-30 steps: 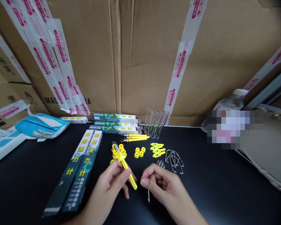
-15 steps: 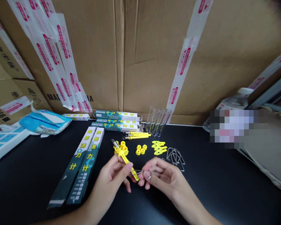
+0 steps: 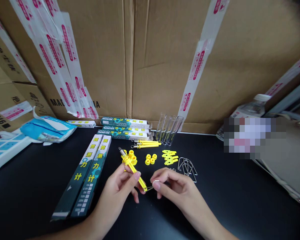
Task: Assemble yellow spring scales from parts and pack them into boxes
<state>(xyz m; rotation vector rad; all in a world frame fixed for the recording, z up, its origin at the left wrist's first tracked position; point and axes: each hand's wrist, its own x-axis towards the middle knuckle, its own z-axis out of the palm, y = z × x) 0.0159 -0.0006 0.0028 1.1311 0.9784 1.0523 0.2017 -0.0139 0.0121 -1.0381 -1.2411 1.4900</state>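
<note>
Above a black table [image 3: 240, 200], the left hand [image 3: 120, 190] pinches a yellow rod [image 3: 136, 173] while the right hand [image 3: 172, 188] pinches a thin metal hook [image 3: 151, 187] at its tip; a loose grip could let the hook slip.

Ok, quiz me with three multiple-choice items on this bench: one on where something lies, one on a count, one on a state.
1. Where do the clear glass tubes stand?
A. against the cardboard box at the back
B. on the blue plastic bag
C. inside a dark green carton

2. How many long dark green cartons lie side by side by the left hand?
A. one
B. two
C. five

3. What is the long yellow plastic rod doing?
A. lying loose on the black table
B. held in the left hand
C. sealed in a carton

Answers:
1 A, the tubes lean at the box's foot.
2 B, two lie parallel.
3 B, fingers pinch it while the right hand brings a thin metal hook to its tip.
</note>
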